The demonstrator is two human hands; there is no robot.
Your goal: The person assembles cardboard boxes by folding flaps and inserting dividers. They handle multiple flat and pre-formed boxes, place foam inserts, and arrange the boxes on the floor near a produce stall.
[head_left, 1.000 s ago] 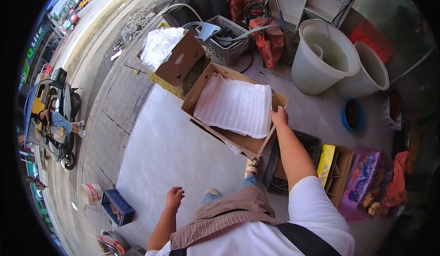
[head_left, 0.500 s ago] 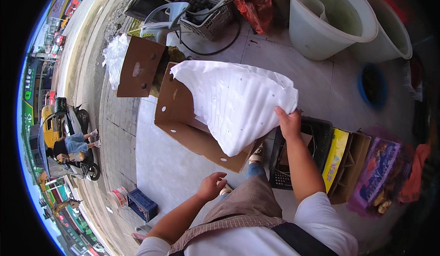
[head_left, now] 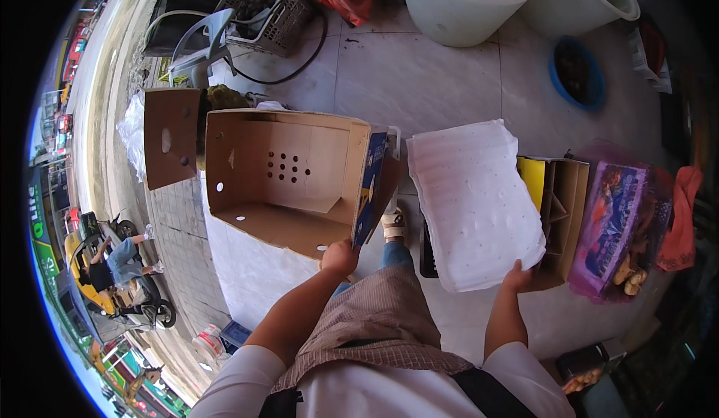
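My right hand [head_left: 517, 276] grips the near right corner of a white foam sheet [head_left: 475, 208], a thin quilted-looking pad with small dots. The sheet lies over a black crate [head_left: 428, 249], hiding nearly all of it. My left hand [head_left: 341, 257] is closed on the near right corner of an open cardboard box [head_left: 299, 231]. Nothing shows inside that box; its brown bottom has several round holes, and its right end is blue and yellow outside.
Right of the sheet stand a divided carton [head_left: 565, 231] and a purple printed bag [head_left: 607, 223]. Ahead are white tubs [head_left: 464, 13], a blue basin [head_left: 577, 73], a grey basket [head_left: 273, 32] and a chair [head_left: 202, 51]. A street with a parked three-wheeler [head_left: 123, 268] lies left.
My right hand has carried the foam sheet out of the box, rightward over the black crate. My left hand has taken hold of the box's near corner. The view has shifted.
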